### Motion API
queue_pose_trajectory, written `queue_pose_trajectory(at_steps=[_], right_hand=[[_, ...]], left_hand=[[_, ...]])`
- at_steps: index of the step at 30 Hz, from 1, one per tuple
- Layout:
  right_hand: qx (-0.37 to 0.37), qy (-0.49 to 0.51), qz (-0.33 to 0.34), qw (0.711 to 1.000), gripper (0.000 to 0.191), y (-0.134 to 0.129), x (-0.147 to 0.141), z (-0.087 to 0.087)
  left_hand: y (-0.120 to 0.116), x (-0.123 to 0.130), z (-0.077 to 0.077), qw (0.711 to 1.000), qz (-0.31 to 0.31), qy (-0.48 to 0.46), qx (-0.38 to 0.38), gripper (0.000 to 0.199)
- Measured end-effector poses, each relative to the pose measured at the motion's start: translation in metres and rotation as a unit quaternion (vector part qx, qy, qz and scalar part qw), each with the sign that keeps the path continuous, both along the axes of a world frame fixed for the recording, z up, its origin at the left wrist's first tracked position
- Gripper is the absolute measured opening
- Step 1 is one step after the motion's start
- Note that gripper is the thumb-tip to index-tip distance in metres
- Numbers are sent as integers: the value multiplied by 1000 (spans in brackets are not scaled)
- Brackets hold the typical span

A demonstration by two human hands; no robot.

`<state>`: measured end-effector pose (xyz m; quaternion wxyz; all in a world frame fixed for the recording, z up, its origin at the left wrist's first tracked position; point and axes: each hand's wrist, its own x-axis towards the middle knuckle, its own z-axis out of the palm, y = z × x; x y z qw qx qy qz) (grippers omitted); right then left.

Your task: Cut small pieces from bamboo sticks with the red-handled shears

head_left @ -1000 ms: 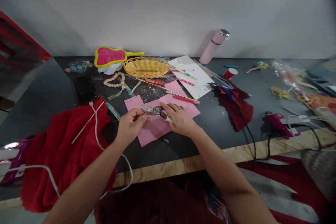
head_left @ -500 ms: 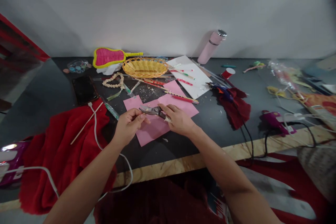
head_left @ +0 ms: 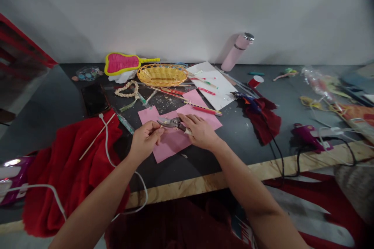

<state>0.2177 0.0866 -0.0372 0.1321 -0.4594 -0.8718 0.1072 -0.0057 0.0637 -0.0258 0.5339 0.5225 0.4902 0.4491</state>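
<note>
My right hand is wrapped round the handles of a pair of pruning shears, whose metal blades point left. At the blade tips my left hand is closed in a pinch, thumb against fingers; what it holds there is too small to make out. Both hands are over pink paper, which lies on the dark table in front of me. A dark-dotted stick and a red stick rest on the upper part of the paper.
Behind the paper stand a yellow woven basket and a heart-shaped braided piece. Red cloth with a white cable covers the left front. A pink bottle leans by the wall. A glue gun lies on dark red cloth.
The shears and both hands stay in nearly the same place over the pink paper. The whole view has shifted very slightly.
</note>
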Motion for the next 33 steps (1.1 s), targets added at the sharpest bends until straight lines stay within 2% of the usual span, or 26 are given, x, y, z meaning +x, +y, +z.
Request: queue_pose_trajectory(at_steps=[6, 10, 19, 25, 30, 33], right_hand=[[-6, 11, 22, 1000, 70, 0, 4, 1], [-9, 8, 19, 1000, 67, 0, 4, -1], [-18, 35, 6, 999, 60, -3, -5, 2], [4, 18, -16, 1000, 58, -2, -4, 2], [22, 9, -19, 1000, 65, 2, -1, -2], [14, 12, -11, 1000, 68, 3, 0, -3]], left_hand=[[3, -4, -3, 996, -60, -54, -29, 20], [4, -6, -3, 995, -75, -55, -47, 21], [2, -6, 0, 993, -56, -94, -40, 23], [2, -3, 0, 997, -34, -59, -19, 21], [3, -1, -1, 999, 21, -32, -12, 20], [3, 0, -2, 999, 30, -25, -9, 19]])
